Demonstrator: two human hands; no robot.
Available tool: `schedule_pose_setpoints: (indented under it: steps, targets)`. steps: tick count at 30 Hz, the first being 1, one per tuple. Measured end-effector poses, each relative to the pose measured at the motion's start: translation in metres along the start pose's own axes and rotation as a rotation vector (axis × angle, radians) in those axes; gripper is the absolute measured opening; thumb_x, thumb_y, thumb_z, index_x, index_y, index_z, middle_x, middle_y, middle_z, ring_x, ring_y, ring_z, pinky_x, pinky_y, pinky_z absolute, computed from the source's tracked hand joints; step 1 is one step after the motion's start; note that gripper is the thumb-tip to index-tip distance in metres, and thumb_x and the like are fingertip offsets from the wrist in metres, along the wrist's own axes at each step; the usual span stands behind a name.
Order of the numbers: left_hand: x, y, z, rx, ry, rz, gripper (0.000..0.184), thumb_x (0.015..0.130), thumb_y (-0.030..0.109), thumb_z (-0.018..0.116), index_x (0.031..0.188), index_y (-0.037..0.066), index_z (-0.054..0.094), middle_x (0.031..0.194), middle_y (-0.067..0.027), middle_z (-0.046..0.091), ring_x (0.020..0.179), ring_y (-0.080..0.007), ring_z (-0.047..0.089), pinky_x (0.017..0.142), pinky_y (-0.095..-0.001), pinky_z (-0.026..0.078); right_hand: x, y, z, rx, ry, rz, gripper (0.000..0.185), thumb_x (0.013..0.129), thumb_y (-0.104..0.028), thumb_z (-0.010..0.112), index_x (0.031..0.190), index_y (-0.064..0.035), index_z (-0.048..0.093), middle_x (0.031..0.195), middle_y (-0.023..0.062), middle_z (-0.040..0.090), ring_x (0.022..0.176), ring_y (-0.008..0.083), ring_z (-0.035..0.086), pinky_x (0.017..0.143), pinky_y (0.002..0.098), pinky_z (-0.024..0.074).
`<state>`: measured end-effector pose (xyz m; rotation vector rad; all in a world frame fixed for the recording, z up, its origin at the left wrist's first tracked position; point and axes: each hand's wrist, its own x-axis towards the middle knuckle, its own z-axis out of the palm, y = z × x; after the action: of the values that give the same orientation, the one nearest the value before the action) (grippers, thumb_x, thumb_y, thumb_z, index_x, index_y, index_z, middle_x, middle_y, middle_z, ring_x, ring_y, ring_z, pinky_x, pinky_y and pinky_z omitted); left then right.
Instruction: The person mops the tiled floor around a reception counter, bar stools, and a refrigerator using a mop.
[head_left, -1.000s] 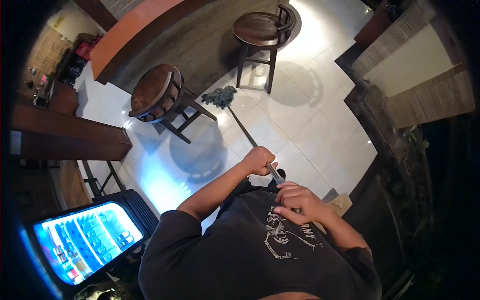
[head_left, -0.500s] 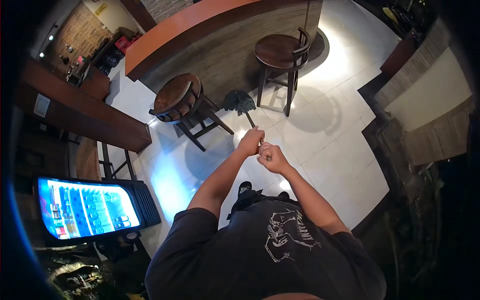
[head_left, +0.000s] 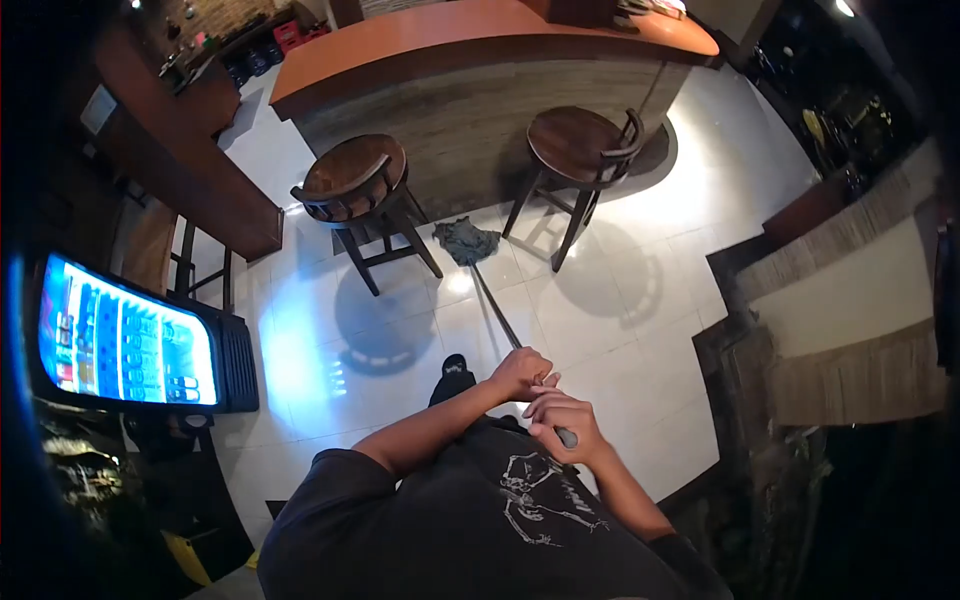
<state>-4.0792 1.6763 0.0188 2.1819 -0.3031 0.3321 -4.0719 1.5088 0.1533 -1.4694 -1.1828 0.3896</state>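
Note:
A mop with a dark grey, stringy head (head_left: 467, 241) rests on the tiled floor near the base of the counter, between two stools. Its thin handle (head_left: 497, 312) slants back toward my body. My left hand (head_left: 522, 375) is closed round the handle at about waist height. Closer to my body, my right hand (head_left: 566, 424) wraps the upper end of the handle, and the grey tip shows beside the thumb. Part of the handle is hidden by my fingers.
Wooden stools, one on the left (head_left: 352, 170) and one on the right (head_left: 575, 145), stand before the curved counter (head_left: 420, 50). A lit drinks fridge (head_left: 130, 335) stands on the left, beside a brown pillar (head_left: 190, 150). A dark-edged raised border (head_left: 725, 340) runs along the right.
Both hands have come back nearer my body, and more of the handle shows between them and the mop head. The mop head stays between the stools. My view has shifted.

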Motion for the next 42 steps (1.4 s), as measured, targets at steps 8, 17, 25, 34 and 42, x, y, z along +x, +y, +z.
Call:
schedule_pose_setpoints:
  steps: [8,17,25,34,42]
  targets:
    - [0.019,-0.141,-0.04,0.134,-0.014,0.053,0.019,0.068,0.022,0.069,0.064,0.009,0.056,0.066,-0.0123,0.059,0.073,-0.0353,0.061,0.069,-0.0442,0.049,0.086,0.097,0.035,-0.184,-0.044,-0.061,0.026,0.087,-0.001,0.064,0.065,0.0,0.051,0.069,0.0138,0.054,0.07,0.0333,0.058,0.075,0.0411,0.0513]
    - [0.062,-0.151,-0.104,0.299,-0.258,-0.129,0.017,0.07,0.027,0.071,0.065,0.011,0.067,0.076,-0.0167,0.067,0.082,-0.0393,0.066,0.071,-0.0502,0.052,0.158,0.081,0.027,-0.214,-0.063,-0.009,0.033,0.084,-0.006,0.069,0.06,-0.0015,0.047,0.062,0.0136,0.048,0.064,0.0324,0.052,0.067,0.0402,0.0444]
    - [0.065,-0.114,-0.126,-0.09,0.005,0.037,0.016,0.063,0.024,0.071,0.061,0.011,0.062,0.065,-0.0138,0.061,0.068,-0.0382,0.062,0.06,-0.0478,0.046,0.185,0.043,0.021,-0.068,-0.016,-0.068,0.034,0.083,-0.003,0.071,0.057,-0.0017,0.049,0.055,0.0124,0.049,0.055,0.0297,0.055,0.08,0.0385,0.056]
    - [0.087,-0.23,-0.148,0.058,-0.063,-0.015,0.02,0.063,0.025,0.068,0.057,0.009,0.059,0.062,-0.0179,0.057,0.064,-0.0402,0.059,0.058,-0.0488,0.045,0.236,0.135,0.054,-0.219,0.015,-0.107,0.031,0.083,-0.003,0.068,0.06,-0.0014,0.048,0.058,0.0129,0.048,0.057,0.0316,0.051,0.059,0.0397,0.0435]
    - [0.069,-0.117,-0.184,-0.056,-0.04,-0.034,0.029,0.069,0.026,0.071,0.055,0.007,0.055,0.061,-0.0147,0.058,0.06,-0.0379,0.059,0.055,-0.0469,0.044,0.232,0.031,0.053,-0.124,0.046,-0.055,0.033,0.078,0.001,0.069,0.054,-0.0033,0.047,0.055,0.0122,0.046,0.053,0.0288,0.05,0.055,0.0381,0.042]
